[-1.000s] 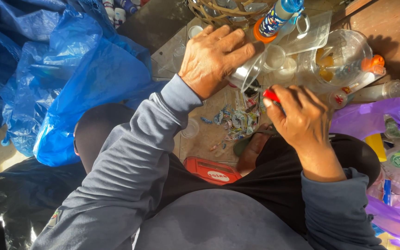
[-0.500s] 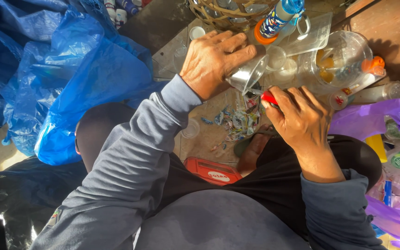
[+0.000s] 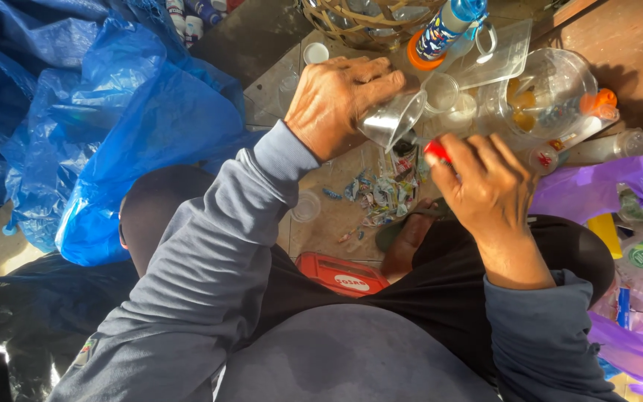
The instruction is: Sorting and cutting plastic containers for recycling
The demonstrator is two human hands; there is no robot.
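Clear plastic cup (image 3: 392,119) sits in my left hand (image 3: 336,100), tipped on its side, mouth toward lower right. Fingers curled over the cup's upper side, closed grip. Cup is up near the centre of the head view, over brown cardboard (image 3: 336,216) on the floor.

Right hand (image 3: 485,186) is just right of and below the cup, fingers pinched shut on a small red-handled tool (image 3: 436,151). Only the red end shows past the fingertips; I can't tell what kind of tool it is. Its tip is right at the cup's lower edge; can't tell if it's touching.

Below the cup: heap of torn coloured label scraps (image 3: 385,190) on the cardboard. Small clear lid (image 3: 306,206) lies left of the scraps, apart from them.

Behind the hands: more clear cups (image 3: 440,93), a flat clear tray (image 3: 500,56), a large clear jug (image 3: 552,93), a patterned bottle with blue cap (image 3: 444,30) leaning by a wicker basket (image 3: 336,26). Small bottle with orange cap (image 3: 597,104) lies to the right of the jug.

Blue plastic bag (image 3: 135,126) fills the left side, black bag (image 3: 24,327) at lower left, purple bag (image 3: 604,190) at right. Red flat tin (image 3: 344,275) lies by my lap. Both sleeves grey.
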